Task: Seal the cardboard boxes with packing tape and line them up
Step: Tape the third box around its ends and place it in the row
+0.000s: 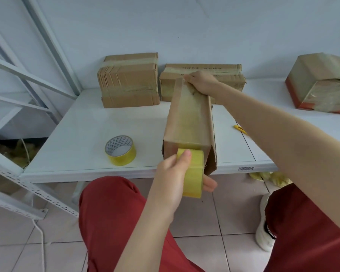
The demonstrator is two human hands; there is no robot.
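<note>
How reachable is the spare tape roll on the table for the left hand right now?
Likely yes: the spare tape roll lies unblocked beside the left hand, though that hand grips a second roll.

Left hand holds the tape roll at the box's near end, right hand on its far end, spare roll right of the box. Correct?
No: the head view shows the spare roll left of the box. Left hand does hold the tape roll at the near end, right hand on the far end.
</note>
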